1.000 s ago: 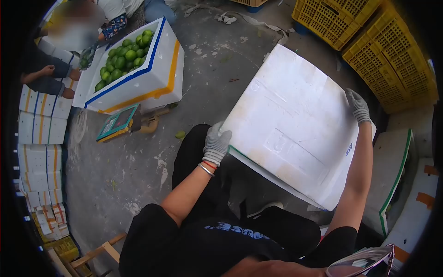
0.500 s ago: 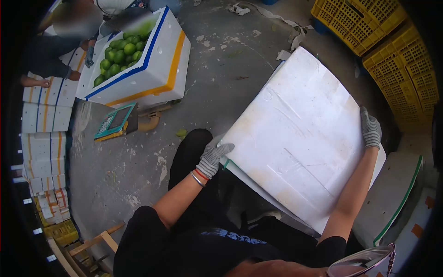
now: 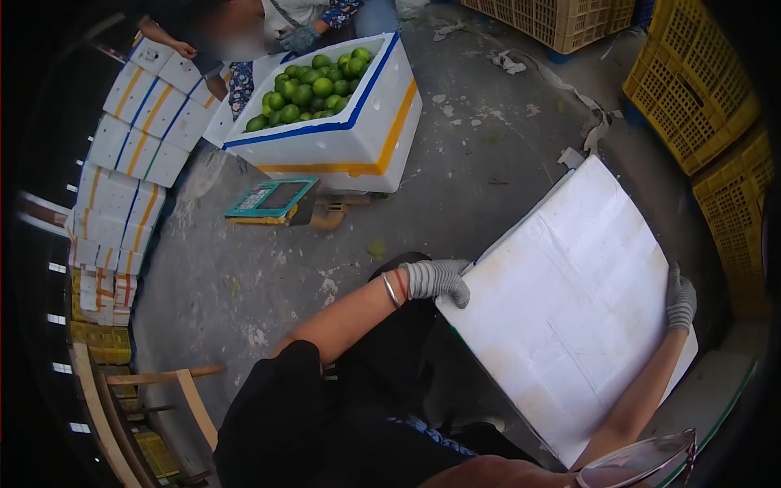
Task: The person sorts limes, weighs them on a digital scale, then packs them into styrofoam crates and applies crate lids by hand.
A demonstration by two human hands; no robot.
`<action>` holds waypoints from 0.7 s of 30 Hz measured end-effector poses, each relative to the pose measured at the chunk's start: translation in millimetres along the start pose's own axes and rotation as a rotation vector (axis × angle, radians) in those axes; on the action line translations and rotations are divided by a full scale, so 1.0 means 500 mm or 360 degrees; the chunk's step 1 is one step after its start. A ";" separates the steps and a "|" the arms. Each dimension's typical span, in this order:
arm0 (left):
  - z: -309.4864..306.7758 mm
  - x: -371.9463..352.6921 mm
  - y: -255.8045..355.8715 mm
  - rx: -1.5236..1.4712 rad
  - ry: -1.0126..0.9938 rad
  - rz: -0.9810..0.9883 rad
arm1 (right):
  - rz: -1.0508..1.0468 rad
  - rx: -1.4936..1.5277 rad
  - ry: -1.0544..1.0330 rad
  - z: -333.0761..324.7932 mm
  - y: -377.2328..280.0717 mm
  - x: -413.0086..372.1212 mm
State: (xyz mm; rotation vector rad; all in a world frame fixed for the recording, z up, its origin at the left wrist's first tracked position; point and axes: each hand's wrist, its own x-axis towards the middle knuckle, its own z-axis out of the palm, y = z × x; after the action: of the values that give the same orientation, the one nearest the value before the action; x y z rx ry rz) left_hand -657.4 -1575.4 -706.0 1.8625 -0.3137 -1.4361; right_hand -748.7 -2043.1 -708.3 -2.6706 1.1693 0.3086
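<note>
- White foam panel point(image 3: 569, 317): a broad, flat white sheet of foam, held tilted in front of the person's lap at the right of the view. Its far corner points toward the yellow crates and its near corner sits low by the person's right arm.
- A thin blue line runs along the panel's upper left edge (whether that belongs to a box beneath it cannot be told).
- Left hand point(image 3: 436, 281): in a grey knit glove, fingers curled over the panel's left edge and clamped on it. Bracelets sit at the wrist.
- Right hand point(image 3: 679, 299): also gloved, gripping the opposite right edge, fingers wrapped round to the far side, forearm running along the panel's lower right border.
- Dark trousers point(image 3: 407, 358) show between the arms, under the panel's near left side.
- Concrete floor point(image 3: 488, 154): grey and stained, with scraps of tape lying on it beyond the panel.
- Weighing scale point(image 3: 272, 199): teal-topped, on the floor well apart from the panel, just in front of the open box.
- Open foam box point(image 3: 358, 142): white with blue and orange tape, filled with green fruit point(image 3: 313, 85).
- Another person's gloved hand point(image 3: 301, 39) is at the far rim of that box.
- Stacked foam boxes point(image 3: 134, 122) line the left side.
- Yellow crates point(image 3: 700, 73) stand at the right.
- Wooden frame point(image 3: 146, 390) is at the lower left.
</note>
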 end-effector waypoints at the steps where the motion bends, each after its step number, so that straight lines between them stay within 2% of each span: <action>1: -0.014 0.021 0.024 0.0599 0.0084 -0.0047 | 0.0006 -0.0065 0.0034 -0.001 -0.005 -0.011; 3: -0.030 0.052 0.102 0.0120 0.0160 0.0165 | 0.0033 -0.0067 -0.0016 -0.002 -0.005 -0.009; 5: -0.025 0.132 0.190 0.0354 0.0428 0.0195 | 0.0033 -0.0061 -0.0020 0.007 0.002 0.000; 7: -0.023 0.167 0.291 0.0495 0.0461 -0.0113 | 0.0068 0.0008 0.0052 0.006 0.004 -0.004; 9: -0.039 0.230 0.280 0.0486 0.0539 0.0035 | 0.0153 0.0125 0.0188 0.000 0.015 -0.017; 12: -0.043 0.275 0.244 0.0382 0.0494 0.0067 | 0.0123 0.0322 0.0532 0.014 0.085 0.001; 14: -0.045 0.280 0.225 0.0317 0.0521 0.0121 | 0.0200 0.0308 0.0527 -0.023 0.137 -0.029; 16: -0.050 0.280 0.224 0.0228 0.0546 0.0187 | 0.0398 -0.0020 0.0015 -0.107 0.176 -0.096; 17: -0.054 0.289 0.221 0.0193 0.0543 0.0223 | 0.0091 0.0451 0.0044 -0.034 0.317 -0.049; 18: -0.056 0.301 0.216 0.0154 0.0536 0.0249 | -0.0176 0.0901 0.0241 0.062 0.434 -0.003; 19: -0.052 0.291 0.223 0.0111 0.0531 0.0269 | -0.0107 0.1207 0.0185 0.074 0.465 -0.025; 20: -0.048 0.280 0.226 -0.0126 0.0423 0.0360 | 0.0086 0.1500 0.0074 0.095 0.482 -0.032; 21: -0.053 0.285 0.227 -0.0101 0.0431 0.0346 | 0.0223 0.1755 -0.0012 0.120 0.494 -0.035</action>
State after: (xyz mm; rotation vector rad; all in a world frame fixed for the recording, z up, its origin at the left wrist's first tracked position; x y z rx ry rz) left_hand -557.1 -1728.1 -729.4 1.8798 -0.3216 -1.0240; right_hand -949.9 -2178.4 -787.3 -1.6230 1.0655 -0.2560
